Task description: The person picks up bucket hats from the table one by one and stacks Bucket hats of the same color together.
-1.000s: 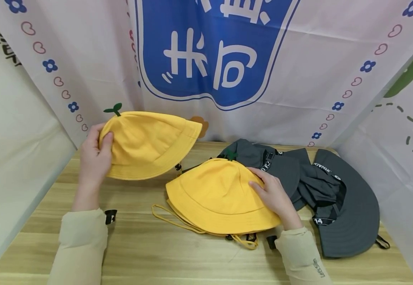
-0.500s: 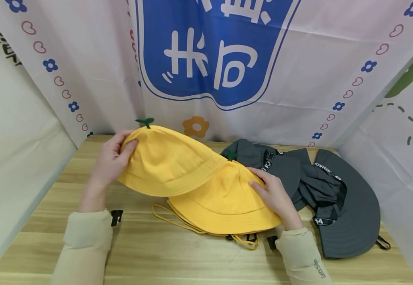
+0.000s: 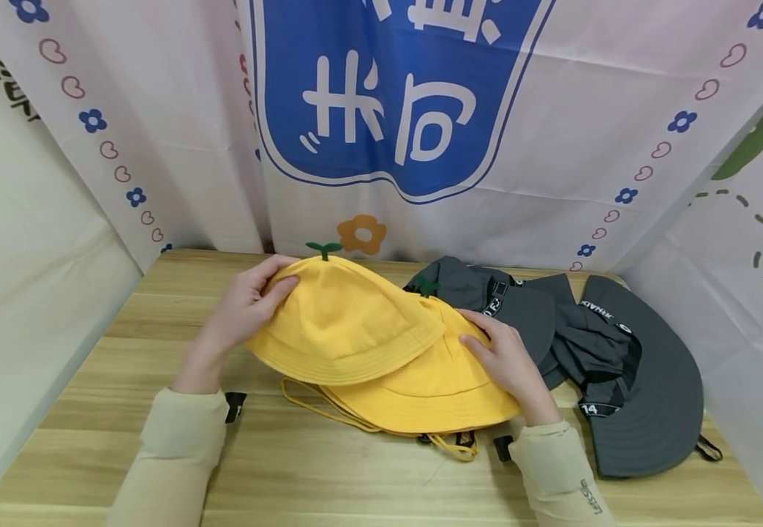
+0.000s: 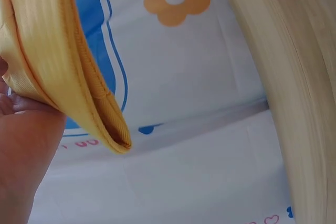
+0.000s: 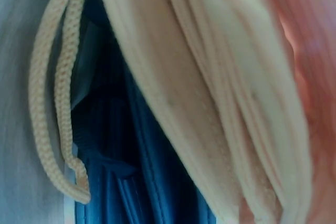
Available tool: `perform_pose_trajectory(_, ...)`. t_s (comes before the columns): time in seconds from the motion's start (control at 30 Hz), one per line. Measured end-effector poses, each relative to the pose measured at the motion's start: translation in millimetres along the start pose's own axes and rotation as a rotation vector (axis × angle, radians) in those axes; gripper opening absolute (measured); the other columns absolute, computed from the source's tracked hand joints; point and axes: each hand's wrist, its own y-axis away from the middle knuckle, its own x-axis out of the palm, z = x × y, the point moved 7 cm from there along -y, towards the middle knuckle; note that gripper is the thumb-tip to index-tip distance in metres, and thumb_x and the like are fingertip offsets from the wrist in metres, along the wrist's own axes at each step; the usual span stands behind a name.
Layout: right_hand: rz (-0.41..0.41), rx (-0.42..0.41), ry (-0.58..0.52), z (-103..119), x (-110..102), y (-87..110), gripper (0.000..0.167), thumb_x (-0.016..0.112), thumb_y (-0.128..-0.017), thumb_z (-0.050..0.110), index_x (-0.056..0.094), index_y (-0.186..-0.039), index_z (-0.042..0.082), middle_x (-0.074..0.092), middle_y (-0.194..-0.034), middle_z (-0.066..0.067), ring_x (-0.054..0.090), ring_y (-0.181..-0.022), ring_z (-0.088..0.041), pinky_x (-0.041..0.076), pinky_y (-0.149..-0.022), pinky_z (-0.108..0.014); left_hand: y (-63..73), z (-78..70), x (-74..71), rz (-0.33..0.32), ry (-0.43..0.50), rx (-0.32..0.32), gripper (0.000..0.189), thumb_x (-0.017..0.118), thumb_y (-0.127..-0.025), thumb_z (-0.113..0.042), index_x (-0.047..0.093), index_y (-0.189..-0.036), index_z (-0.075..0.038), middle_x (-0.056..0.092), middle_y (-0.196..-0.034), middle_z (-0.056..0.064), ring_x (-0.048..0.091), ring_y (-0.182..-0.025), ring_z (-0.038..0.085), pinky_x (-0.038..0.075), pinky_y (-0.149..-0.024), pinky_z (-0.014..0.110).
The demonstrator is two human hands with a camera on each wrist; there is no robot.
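My left hand (image 3: 246, 300) grips the crown's left side of a yellow bucket hat (image 3: 348, 322) with a green sprout on top. This hat tilts down to the right, its brim overlapping a second yellow bucket hat (image 3: 434, 399). The right hand (image 3: 502, 355) holds the second hat at its right side, thumb in front. In the left wrist view the upper hat's brim (image 4: 50, 40) hangs beside my hand. Layered yellow brims (image 5: 157, 77) and a looped cord (image 5: 39, 103) fill the blurred right wrist view. Part of the lower hat is hidden.
Dark grey caps (image 3: 651, 395) lie overlapping on the right of the wooden table (image 3: 328, 490), partly behind the yellow hats. A yellow cord (image 3: 328, 413) trails out at the front left of the lower hat. A printed white curtain (image 3: 552, 183) hangs behind.
The left hand has carried its yellow bucket hat rightward and down, from apart to overlapping the second hat. My right hand and the grey caps have stayed in place.
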Motion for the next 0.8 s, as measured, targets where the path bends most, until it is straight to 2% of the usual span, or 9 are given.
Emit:
perform_pose_trajectory(0.17,0.006,0.001,0.001,-0.5,-0.2,-0.1,0.044,0.061,-0.099,0.012,0.054,-0.143,0.007,0.059,-0.142,-0.019,0.057,-0.129,-0.038,0.049,-0.104,-0.054,-1.4,-9.2,12.8,0.057,0.069,0.012,0.02,0.055,-0.102,-0.012,0.066,-0.119,-0.01,0.069,-0.1,0.007,0.057,-0.075,0.008,0.048,-0.065,0.02)
perform_pose_trajectory(0.27,0.02,0.002,-0.005,-0.5,0.0,-0.1,0.045,0.06,-0.1,0.013,0.053,-0.144,0.007,0.058,-0.142,-0.019,0.056,-0.13,-0.038,0.048,-0.104,-0.054,-2.2,-15.9,22.3,0.089,0.08,0.02,0.02,0.056,-0.102,-0.014,0.067,-0.119,-0.012,0.068,-0.098,0.005,0.057,-0.074,0.009,0.049,-0.063,0.022)
perform_pose_trajectory(0.4,0.036,-0.005,-0.005,0.2,-0.2,-0.5,0.045,0.057,-0.101,0.014,0.052,-0.145,0.007,0.057,-0.143,-0.02,0.055,-0.131,-0.038,0.047,-0.105,-0.054,-3.4,-19.5,37.6,0.142,0.05,0.011,0.02,0.055,-0.103,-0.019,0.066,-0.119,-0.017,0.067,-0.095,0.002,0.056,-0.073,0.011,0.048,-0.063,0.023)
perform_pose_trajectory(0.57,0.047,-0.003,-0.015,0.3,-1.0,-0.7,0.044,0.053,-0.103,0.014,0.05,-0.146,0.007,0.056,-0.144,-0.02,0.054,-0.132,-0.039,0.047,-0.106,-0.055,-6.1,-13.5,62.3,0.232,0.008,-0.01,0.022,0.052,-0.105,-0.02,0.064,-0.122,-0.017,0.065,-0.092,0.002,0.053,-0.072,0.013,0.046,-0.064,0.025)
perform_pose_trajectory(0.8,0.068,0.005,-0.04,0.9,-0.4,-0.6,0.042,0.046,-0.107,0.017,0.048,-0.148,0.007,0.054,-0.146,-0.021,0.051,-0.135,-0.04,0.045,-0.108,-0.056,-8.6,-13.7,96.1,0.312,-0.1,-0.069,0.023,0.05,-0.105,-0.022,0.061,-0.124,-0.016,0.07,-0.107,0.003,0.059,-0.084,0.014,0.048,-0.076,0.03)
